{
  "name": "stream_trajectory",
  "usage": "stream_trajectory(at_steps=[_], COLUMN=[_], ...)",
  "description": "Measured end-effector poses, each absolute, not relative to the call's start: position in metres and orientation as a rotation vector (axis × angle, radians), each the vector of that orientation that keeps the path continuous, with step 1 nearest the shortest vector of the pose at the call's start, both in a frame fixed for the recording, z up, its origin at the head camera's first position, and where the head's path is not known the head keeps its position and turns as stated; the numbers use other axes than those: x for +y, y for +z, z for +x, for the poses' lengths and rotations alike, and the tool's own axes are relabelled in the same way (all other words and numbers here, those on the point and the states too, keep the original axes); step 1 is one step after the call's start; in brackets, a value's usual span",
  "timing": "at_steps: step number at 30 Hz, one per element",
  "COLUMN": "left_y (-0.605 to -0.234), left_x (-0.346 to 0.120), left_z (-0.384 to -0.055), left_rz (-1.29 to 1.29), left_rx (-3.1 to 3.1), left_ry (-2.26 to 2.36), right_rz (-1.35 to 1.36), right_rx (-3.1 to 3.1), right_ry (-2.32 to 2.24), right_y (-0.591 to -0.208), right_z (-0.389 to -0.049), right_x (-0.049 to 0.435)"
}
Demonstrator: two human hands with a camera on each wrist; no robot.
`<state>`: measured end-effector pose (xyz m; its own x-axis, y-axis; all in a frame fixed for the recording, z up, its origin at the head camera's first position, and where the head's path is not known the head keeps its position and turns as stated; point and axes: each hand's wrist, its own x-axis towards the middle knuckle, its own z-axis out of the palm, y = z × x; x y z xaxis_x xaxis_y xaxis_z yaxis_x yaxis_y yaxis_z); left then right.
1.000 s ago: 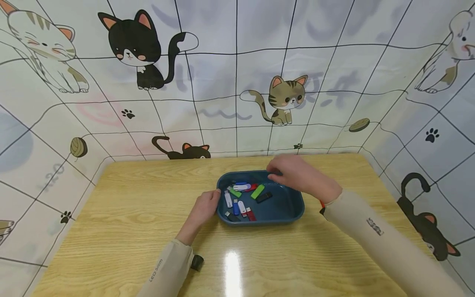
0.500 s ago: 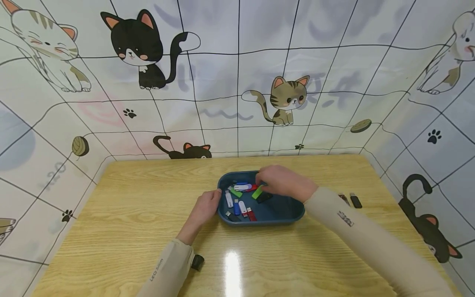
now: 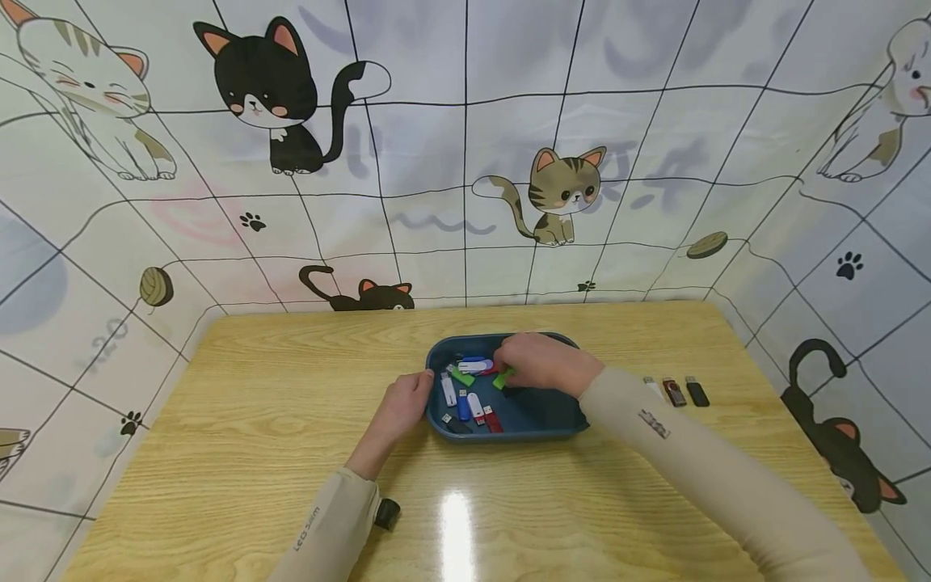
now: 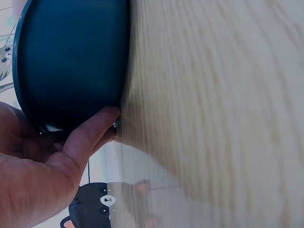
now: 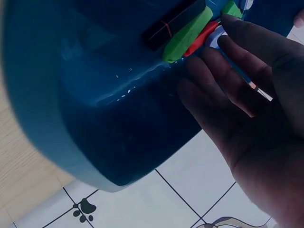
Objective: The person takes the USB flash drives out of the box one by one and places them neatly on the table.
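A dark blue tray (image 3: 524, 437) holds several USB sticks. At its left end my left hand (image 3: 404, 400) grips the tray, with the thumb at the rim; the left wrist view shows the fingers (image 4: 90, 135) against the outer wall. My right hand (image 3: 541, 361) reaches into the tray, its fingers loosely bent and spread above the sticks. Close to its fingertips lie a green USB stick (image 5: 187, 35), a red one (image 5: 202, 39) and a white one (image 5: 216, 36). A black USB stick (image 5: 173, 24) lies beside the green one, largely covered by the hand in the head view.
On the wooden table (image 3: 291, 453), right of the tray, a white USB stick (image 3: 652, 386), a brown one (image 3: 674, 392) and a black one (image 3: 697, 392) lie in a row. The right sleeve partly covers the white one. A cat-print curtain (image 3: 436, 162) surrounds the table.
My right hand has moved left and down from the tray's far rim to the sticks inside. The sleeve's shift uncovers the row on the table. My left hand stays put.
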<state>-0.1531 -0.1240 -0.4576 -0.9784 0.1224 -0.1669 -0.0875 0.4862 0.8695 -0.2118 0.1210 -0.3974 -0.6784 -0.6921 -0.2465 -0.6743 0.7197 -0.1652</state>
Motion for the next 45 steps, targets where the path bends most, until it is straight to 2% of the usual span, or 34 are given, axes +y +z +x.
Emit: stream_trajectory(at_steps=[15,23,45], left_y=[-0.458,-0.455,-0.455], left_x=[-0.126,-0.128,-0.122], left_z=[-0.152,-0.152,-0.152], left_rz=[0.043,-0.005,0.015], left_rx=[2.532,2.541,2.539], left_ry=[1.492,1.453,1.438], right_rz=[-0.899,-0.959,-0.89], right_rx=[2.564,2.579,2.561], right_ry=[0.015,0.135,0.225], right_y=[-0.4,-0.395,-0.403], right_z=[-0.21,-0.206,-0.208], right_x=[0.114,0.103,0.098])
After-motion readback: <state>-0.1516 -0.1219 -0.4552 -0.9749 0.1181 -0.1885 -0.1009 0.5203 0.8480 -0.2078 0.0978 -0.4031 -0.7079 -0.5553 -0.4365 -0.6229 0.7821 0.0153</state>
